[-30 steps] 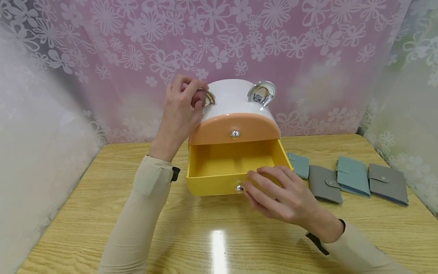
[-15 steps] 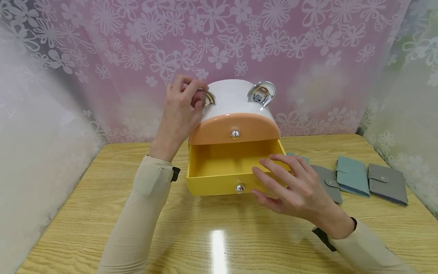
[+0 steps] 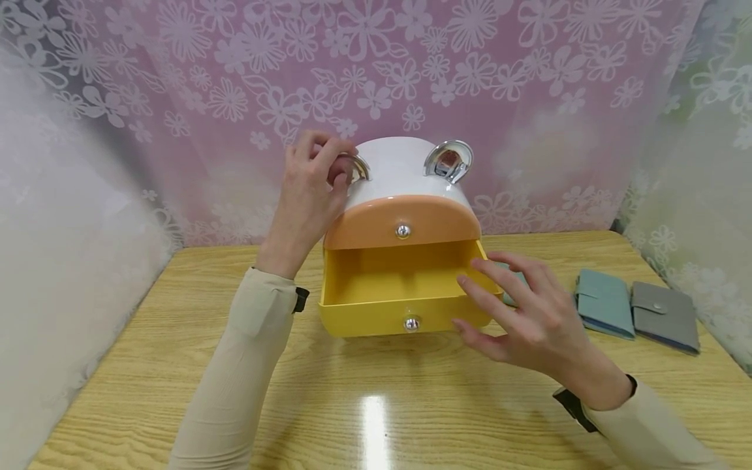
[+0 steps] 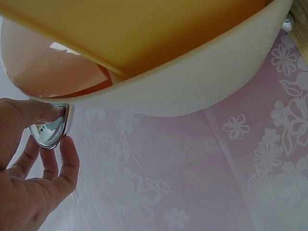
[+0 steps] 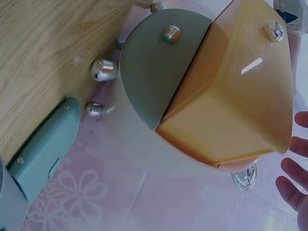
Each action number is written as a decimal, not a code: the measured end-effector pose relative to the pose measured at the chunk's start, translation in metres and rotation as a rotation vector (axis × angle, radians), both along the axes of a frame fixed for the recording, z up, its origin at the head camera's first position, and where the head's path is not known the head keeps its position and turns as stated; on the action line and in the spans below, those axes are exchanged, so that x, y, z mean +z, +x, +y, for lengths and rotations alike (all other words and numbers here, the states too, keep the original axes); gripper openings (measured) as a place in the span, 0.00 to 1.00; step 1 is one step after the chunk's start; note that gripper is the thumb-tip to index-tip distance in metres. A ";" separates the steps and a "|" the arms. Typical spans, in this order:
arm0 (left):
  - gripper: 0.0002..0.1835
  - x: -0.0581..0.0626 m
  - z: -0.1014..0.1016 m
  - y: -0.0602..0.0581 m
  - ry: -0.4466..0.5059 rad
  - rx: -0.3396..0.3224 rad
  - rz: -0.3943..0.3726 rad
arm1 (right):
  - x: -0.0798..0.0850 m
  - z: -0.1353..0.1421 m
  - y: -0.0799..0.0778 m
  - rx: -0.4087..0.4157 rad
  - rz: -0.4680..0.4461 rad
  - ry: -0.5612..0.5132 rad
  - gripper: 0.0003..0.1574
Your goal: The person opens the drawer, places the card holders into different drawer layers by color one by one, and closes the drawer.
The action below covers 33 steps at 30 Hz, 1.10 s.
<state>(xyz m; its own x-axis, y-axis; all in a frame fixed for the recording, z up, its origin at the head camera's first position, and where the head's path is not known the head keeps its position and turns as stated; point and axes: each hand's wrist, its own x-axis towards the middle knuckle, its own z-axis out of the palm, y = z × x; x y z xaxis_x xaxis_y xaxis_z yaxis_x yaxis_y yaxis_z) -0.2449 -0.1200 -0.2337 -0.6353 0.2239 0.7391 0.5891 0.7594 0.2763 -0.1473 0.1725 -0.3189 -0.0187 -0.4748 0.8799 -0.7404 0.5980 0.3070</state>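
Note:
A small white drawer cabinet (image 3: 395, 153) with round silver ears stands on the table. Its yellow drawer (image 3: 367, 318) is pulled out, and nothing is seen inside. Above that, the orange drawer (image 3: 364, 226) is closed. My left hand (image 3: 308, 196) pinches the left silver ear (image 4: 48, 132) between thumb and fingers. Beside the yellow drawer's right front corner is my right hand (image 3: 537, 320), fingers spread and holding nothing; whether a fingertip touches the rim I cannot tell. A greenish lower drawer (image 5: 154, 62) shows in the right wrist view.
To the right lie a teal snap-closure booklet (image 3: 605, 303) and a grey one (image 3: 664, 316). Another teal one (image 5: 48, 144) lies nearer the cabinet, partly behind my right hand. A flowered pink curtain (image 3: 376, 72) hangs behind the wooden table (image 3: 194, 307).
My right hand has left the yellow drawer's silver knob and moved right to the drawer's corner, its fingers spreading. It now covers the nearer grey booklet. My left hand stays on the ear.

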 end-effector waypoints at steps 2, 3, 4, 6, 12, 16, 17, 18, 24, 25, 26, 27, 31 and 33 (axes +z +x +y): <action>0.12 0.000 0.000 0.000 0.000 0.001 0.001 | 0.001 0.003 0.000 -0.008 -0.004 -0.015 0.30; 0.12 0.000 -0.001 0.000 0.000 0.001 0.002 | 0.001 0.005 -0.001 -0.015 -0.005 -0.022 0.30; 0.11 0.000 -0.001 0.000 -0.002 0.001 0.004 | 0.002 0.007 -0.001 -0.021 -0.004 -0.028 0.30; 0.11 0.000 -0.001 0.000 -0.004 -0.001 0.008 | 0.002 0.011 -0.001 -0.027 -0.002 -0.031 0.30; 0.12 0.001 -0.001 0.000 0.000 -0.004 0.012 | 0.002 0.024 -0.002 -0.034 -0.010 -0.031 0.30; 0.12 0.000 -0.001 0.001 0.003 -0.002 0.006 | 0.000 0.032 -0.002 -0.045 -0.013 -0.037 0.30; 0.12 0.000 -0.001 0.001 0.004 -0.001 0.005 | -0.001 0.034 -0.002 -0.048 -0.016 -0.036 0.30; 0.12 0.000 0.000 0.001 0.005 -0.003 0.004 | -0.002 0.036 -0.002 -0.049 -0.018 -0.036 0.31; 0.11 0.000 0.000 0.001 0.008 -0.007 0.010 | -0.006 0.049 -0.001 -0.073 -0.040 -0.021 0.32; 0.11 0.000 0.000 0.001 0.007 -0.006 0.010 | -0.007 0.050 -0.001 -0.077 -0.041 -0.021 0.32; 0.11 0.000 0.000 0.001 0.005 -0.004 0.009 | -0.008 0.052 -0.001 -0.080 -0.041 -0.020 0.32; 0.11 0.000 0.000 0.001 0.003 -0.002 0.008 | -0.009 0.053 -0.001 -0.080 -0.040 -0.020 0.32; 0.12 0.000 0.000 0.001 -0.001 -0.002 0.010 | -0.014 0.059 -0.001 -0.086 -0.041 -0.012 0.31; 0.12 0.000 0.000 0.001 -0.001 -0.004 0.012 | -0.016 0.062 -0.001 -0.092 -0.048 0.001 0.32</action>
